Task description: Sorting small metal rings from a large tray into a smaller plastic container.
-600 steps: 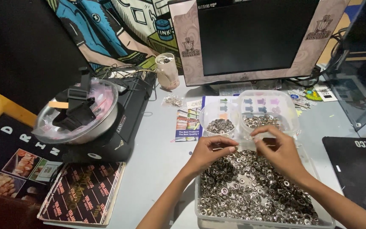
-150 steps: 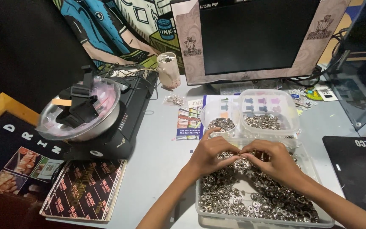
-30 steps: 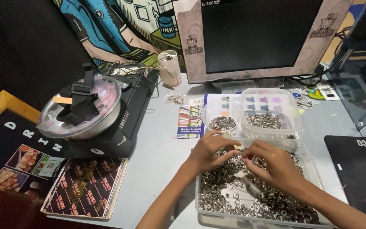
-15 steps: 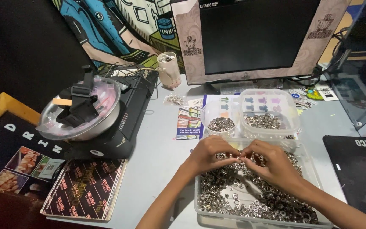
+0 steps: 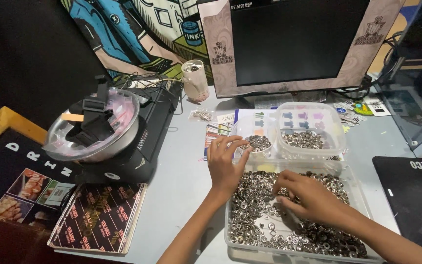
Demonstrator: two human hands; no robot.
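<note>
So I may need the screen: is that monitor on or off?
Off, it seems: the monitor panel is uniformly black, with no image showing.

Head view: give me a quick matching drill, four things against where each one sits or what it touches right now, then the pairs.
Things:
1. left hand
2. right hand
3. small round tub
4. monitor

Places:
A. stands at the back of the desk, screen dark
B. fingers at the rim of the small round tub
C. fingers down among the metal rings in the large clear tray
D. just behind the large tray, left of the square tub, holding metal pieces

Pairs: 1-B, 2-C, 3-D, 4-A
</note>
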